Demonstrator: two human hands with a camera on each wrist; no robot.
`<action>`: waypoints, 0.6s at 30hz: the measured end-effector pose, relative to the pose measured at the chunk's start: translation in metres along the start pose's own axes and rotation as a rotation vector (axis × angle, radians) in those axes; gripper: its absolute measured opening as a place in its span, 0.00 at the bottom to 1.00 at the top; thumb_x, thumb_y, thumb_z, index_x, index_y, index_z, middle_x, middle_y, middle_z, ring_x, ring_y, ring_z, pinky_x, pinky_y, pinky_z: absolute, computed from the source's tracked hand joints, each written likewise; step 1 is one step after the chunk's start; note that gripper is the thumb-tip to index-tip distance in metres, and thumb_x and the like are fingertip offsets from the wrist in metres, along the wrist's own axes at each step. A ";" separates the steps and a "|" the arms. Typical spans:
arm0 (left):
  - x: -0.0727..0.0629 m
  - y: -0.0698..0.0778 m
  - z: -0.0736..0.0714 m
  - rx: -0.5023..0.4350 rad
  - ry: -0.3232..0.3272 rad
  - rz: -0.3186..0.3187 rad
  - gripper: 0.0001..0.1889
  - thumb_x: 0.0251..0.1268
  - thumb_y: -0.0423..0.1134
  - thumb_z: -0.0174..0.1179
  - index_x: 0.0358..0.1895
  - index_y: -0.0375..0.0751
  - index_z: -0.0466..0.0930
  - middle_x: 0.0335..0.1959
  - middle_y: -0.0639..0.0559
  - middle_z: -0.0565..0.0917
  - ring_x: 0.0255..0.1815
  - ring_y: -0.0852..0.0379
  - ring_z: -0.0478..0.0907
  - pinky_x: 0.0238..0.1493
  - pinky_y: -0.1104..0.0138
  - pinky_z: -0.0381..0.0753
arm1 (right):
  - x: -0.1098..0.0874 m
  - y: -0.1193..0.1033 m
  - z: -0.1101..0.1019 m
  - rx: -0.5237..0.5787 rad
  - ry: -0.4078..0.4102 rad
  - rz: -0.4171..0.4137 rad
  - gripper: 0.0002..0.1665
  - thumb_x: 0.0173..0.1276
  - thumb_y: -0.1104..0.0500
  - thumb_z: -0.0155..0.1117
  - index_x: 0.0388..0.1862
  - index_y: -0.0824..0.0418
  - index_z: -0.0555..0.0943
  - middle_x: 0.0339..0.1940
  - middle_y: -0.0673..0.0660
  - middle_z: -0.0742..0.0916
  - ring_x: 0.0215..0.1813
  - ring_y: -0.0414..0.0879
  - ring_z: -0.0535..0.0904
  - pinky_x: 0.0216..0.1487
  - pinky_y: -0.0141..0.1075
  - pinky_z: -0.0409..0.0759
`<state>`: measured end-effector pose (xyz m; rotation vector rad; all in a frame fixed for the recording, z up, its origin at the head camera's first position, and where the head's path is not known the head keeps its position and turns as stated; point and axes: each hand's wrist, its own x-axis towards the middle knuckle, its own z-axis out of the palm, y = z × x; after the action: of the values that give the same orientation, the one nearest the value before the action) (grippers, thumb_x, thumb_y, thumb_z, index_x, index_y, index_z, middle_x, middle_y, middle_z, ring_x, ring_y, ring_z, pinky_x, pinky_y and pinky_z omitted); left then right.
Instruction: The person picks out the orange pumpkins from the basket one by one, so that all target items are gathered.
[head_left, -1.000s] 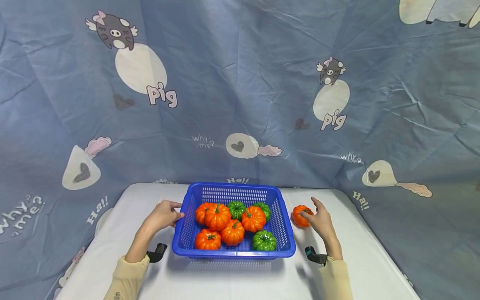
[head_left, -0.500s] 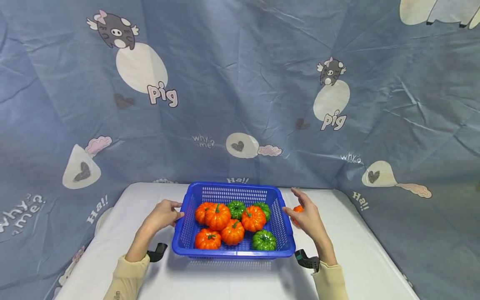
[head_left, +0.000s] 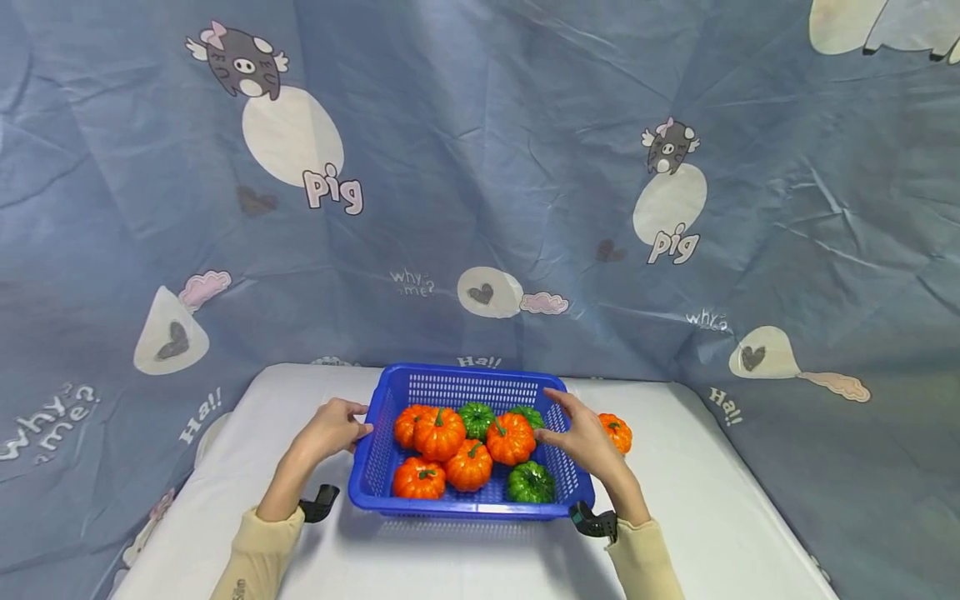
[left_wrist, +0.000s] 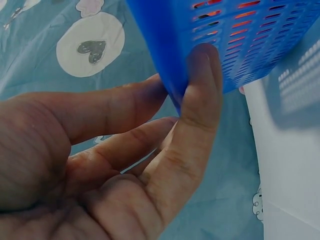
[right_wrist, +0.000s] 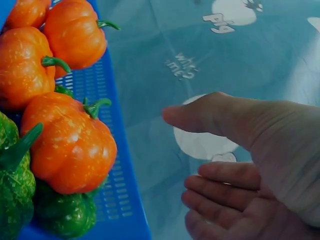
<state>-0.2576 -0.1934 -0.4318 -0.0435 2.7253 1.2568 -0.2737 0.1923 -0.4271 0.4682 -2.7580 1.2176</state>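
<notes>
White, cloth-smooth tabletop (head_left: 450, 567) lay nearest the viewer, bearing a rectangular blue plastic basket (head_left: 472, 507) with slotted walls. At its left side, the left hand (head_left: 333, 429) pinched the rim between bent digits; at its right side, the right hand (head_left: 588, 442) was spread, thumb well apart from the fingers, with nothing in its grasp. Five glossy orange ribbed pumpkins (head_left: 468, 465) and three glossy green ribbed pumpkins (head_left: 531, 483) sat inside the basket, and a lone glossy orange pumpkin (head_left: 615, 432) rested on the tabletop just beyond the right wall, partly behind the right hand.

Hazards, as judged: with only the left side held, a lift or pull could have tilted the basket and set its round load rolling; a low sweep of the right hand could have pushed the contents, and its forearm could have nudged the lone one away.

The left wrist view showed one finger laid against the slotted outer wall, a contact the head view hid. The right wrist view confirmed the bare gap between thumb and fingers, though not whether the hand touched the rim. Only the head view showed the lone pumpkin and, farthest off, the broad sweep of the blue printed fabric backdrop (head_left: 420, 208).
</notes>
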 end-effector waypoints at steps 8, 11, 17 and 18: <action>0.000 -0.001 0.000 -0.004 0.004 -0.009 0.24 0.66 0.30 0.58 0.61 0.19 0.69 0.28 0.41 0.81 0.21 0.57 0.80 0.35 0.57 0.85 | 0.015 0.004 0.010 0.051 -0.167 -0.005 0.40 0.55 0.60 0.74 0.68 0.61 0.71 0.67 0.61 0.76 0.70 0.60 0.68 0.70 0.54 0.64; 0.000 -0.001 0.000 0.003 0.002 -0.006 0.24 0.66 0.30 0.58 0.61 0.18 0.69 0.28 0.41 0.81 0.21 0.57 0.81 0.35 0.57 0.85 | 0.018 0.008 0.016 0.043 -0.236 -0.010 0.40 0.55 0.60 0.73 0.67 0.63 0.71 0.67 0.62 0.76 0.70 0.60 0.69 0.69 0.55 0.65; 0.000 -0.001 0.000 0.013 0.002 -0.010 0.24 0.66 0.31 0.58 0.61 0.18 0.68 0.28 0.41 0.82 0.21 0.57 0.81 0.35 0.57 0.85 | 0.024 0.008 0.023 0.001 -0.300 -0.030 0.41 0.54 0.61 0.75 0.67 0.66 0.71 0.65 0.63 0.77 0.67 0.61 0.71 0.67 0.56 0.67; 0.000 -0.001 0.000 0.012 0.003 -0.011 0.24 0.66 0.31 0.58 0.61 0.18 0.68 0.28 0.41 0.82 0.21 0.57 0.81 0.35 0.57 0.85 | 0.024 0.008 0.024 -0.011 -0.301 -0.026 0.41 0.53 0.61 0.75 0.67 0.65 0.71 0.64 0.63 0.78 0.66 0.60 0.72 0.67 0.55 0.67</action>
<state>-0.2574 -0.1939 -0.4331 -0.0593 2.7311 1.2378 -0.2983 0.1739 -0.4436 0.7406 -2.9898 1.2154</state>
